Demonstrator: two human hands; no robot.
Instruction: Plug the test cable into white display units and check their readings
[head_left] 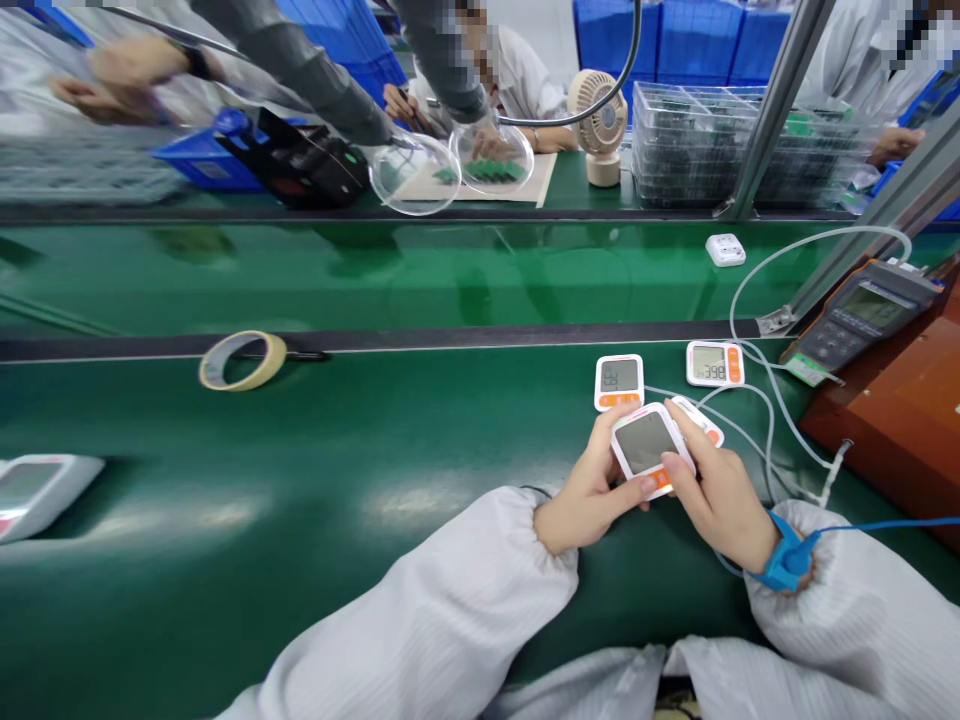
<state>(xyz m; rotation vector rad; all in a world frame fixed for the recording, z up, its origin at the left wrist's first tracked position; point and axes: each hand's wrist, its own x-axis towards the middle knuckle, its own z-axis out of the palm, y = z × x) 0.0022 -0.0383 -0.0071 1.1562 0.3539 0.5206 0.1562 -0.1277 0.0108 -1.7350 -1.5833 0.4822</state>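
Observation:
Between my two hands is a small white monitor [645, 441] with a grey screen and orange buttons, tilted toward me; its screen looks blank. My left hand [596, 490] grips its left side, thumb at the lower edge. On the right side, my right hand [712, 490] holds it too, with the thumb by the orange buttons. Just beyond lie a similar monitor [620, 378] showing digits and another monitor [715, 363] that reads about 398. A further white and orange unit [705, 424] is partly hidden behind my right hand. Thin pale tubes run among them.
A grey handheld meter [862, 312] leans on a brown box [892, 400] at right, with tubing attached. A tape roll [241, 361] and a dark pen lie left. Another white device [45, 492] sits at the far left. Beyond the green conveyor [420, 280], other people work near a fan [600, 120].

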